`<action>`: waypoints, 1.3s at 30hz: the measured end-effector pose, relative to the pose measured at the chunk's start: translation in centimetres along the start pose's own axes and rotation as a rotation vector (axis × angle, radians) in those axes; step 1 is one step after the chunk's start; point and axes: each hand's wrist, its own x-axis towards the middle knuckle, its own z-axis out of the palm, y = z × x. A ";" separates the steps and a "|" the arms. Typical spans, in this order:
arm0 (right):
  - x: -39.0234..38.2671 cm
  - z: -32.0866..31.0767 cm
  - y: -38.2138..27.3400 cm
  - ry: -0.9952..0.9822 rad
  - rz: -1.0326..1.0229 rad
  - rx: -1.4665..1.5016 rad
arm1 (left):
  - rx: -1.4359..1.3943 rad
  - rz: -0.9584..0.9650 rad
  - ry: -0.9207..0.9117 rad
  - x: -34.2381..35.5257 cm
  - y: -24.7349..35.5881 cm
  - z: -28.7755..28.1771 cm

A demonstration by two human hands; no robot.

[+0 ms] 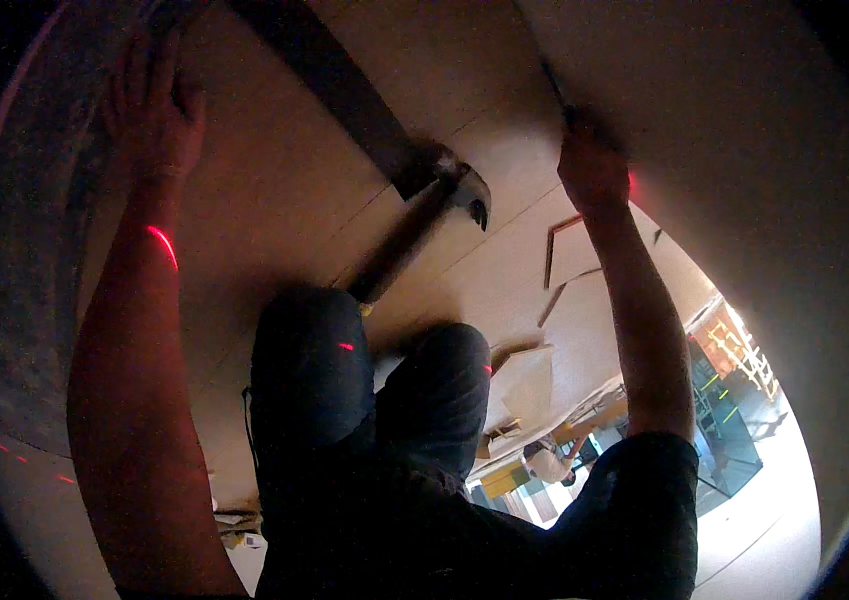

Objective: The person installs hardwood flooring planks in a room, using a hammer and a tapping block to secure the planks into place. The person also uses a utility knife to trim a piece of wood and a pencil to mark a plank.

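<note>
My left hand [156,115] lies flat with its fingers stretched out, against a dark greyish surface [29,230] at the left. My right hand [592,165], up at the right, is closed around a thin dark stick-like tool [556,85]; shadow hides its exact kind. Between my arms a claw hammer [409,235] lies on the pale floor boards [464,90], its head away from me and its handle end by my knee. The hammer head rests at the end of a long dark flat strip [329,85]. Neither hand touches the hammer.
My bent knees [309,350] are close behind the hammer. Thin cut pieces [562,250] and a pale flat panel [524,382] lie on the floor at the right. Farther off, another person [549,462] is near a bright opening. Red light lines cross my left forearm [149,300].
</note>
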 end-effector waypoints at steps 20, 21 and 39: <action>0.3 0.8 -0.2 0.138 -0.105 -0.095 | -0.081 0.042 0.097 -0.3 -0.7 1.3; 0.2 1.0 -0.4 0.021 -0.066 -0.080 | -0.056 0.037 0.087 -0.3 -0.8 1.3; 0.3 -3.3 -0.4 -0.124 0.071 0.083 | -0.023 -0.030 0.009 -0.7 0.3 0.5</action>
